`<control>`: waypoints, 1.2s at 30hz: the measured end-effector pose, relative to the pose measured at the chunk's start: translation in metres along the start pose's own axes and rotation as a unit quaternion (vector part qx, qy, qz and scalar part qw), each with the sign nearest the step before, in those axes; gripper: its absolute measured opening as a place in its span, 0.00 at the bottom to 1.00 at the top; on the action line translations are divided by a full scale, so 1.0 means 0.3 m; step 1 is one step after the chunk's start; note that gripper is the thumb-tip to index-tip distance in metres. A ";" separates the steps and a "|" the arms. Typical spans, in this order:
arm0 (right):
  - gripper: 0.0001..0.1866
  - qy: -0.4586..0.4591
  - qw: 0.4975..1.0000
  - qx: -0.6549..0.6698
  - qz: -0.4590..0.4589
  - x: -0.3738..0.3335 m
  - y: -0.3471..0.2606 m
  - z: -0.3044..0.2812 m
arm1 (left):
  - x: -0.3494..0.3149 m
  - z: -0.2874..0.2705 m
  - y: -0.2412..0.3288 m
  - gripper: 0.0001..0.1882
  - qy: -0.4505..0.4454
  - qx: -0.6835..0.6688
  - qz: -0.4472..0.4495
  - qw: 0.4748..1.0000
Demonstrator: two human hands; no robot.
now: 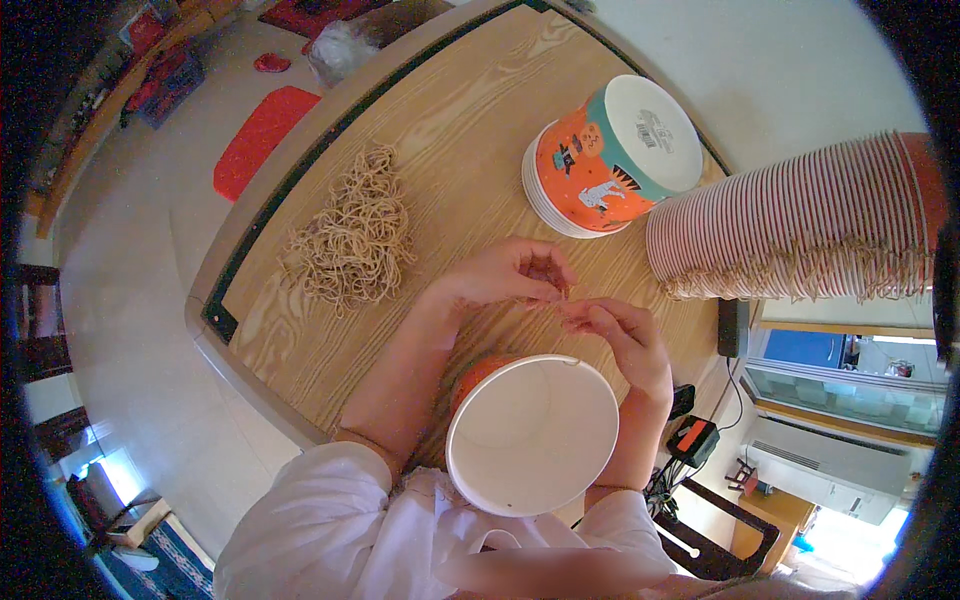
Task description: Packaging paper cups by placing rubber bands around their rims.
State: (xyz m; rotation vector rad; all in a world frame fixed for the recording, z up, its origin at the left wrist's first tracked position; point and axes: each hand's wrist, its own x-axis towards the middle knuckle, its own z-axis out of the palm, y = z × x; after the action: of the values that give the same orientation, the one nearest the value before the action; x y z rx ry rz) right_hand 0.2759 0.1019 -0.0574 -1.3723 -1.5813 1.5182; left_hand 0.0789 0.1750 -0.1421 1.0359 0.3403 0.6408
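My left hand (515, 272) and my right hand (628, 342) meet above the wooden table, fingers curled and fingertips pinched close together. What lies between the fingertips is too small to make out. Right below them, against my body, a paper bucket (530, 435) tilts with its white inside showing and a bit of orange outer wall at the left. A small brownish mark shows on its upper rim. To the left of my left hand lies a tangled heap of tan cords (355, 235).
Beyond my hands stands a short stack of orange and teal paper buckets (590, 175), bottoms up. A long stack of nested buckets (790, 220) lies along the right, tan cord loops (800, 270) hanging along it. Black adapters with cables (692, 440) sit at the right table edge (725, 375).
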 end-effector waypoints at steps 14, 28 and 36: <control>0.12 -0.036 0.996 -0.004 0.078 -0.084 -0.131 0.033 | 0.011 -0.027 -0.049 0.11 0.018 0.054 0.002 0.998; 0.11 -0.084 0.996 -0.034 0.003 -0.089 -0.101 0.007 | -0.003 -0.009 -0.027 0.08 -0.201 0.084 0.036 0.975; 0.11 -0.065 0.996 -0.031 -0.047 -0.091 -0.091 0.006 | -0.006 -0.017 -0.035 0.10 -0.163 0.104 0.007 0.981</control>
State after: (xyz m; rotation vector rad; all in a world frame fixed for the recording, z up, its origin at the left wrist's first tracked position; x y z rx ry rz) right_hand 0.2754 0.0807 -0.0251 -1.2362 -1.7596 1.5404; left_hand 0.0783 0.1737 -0.1538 1.3231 0.1149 0.4432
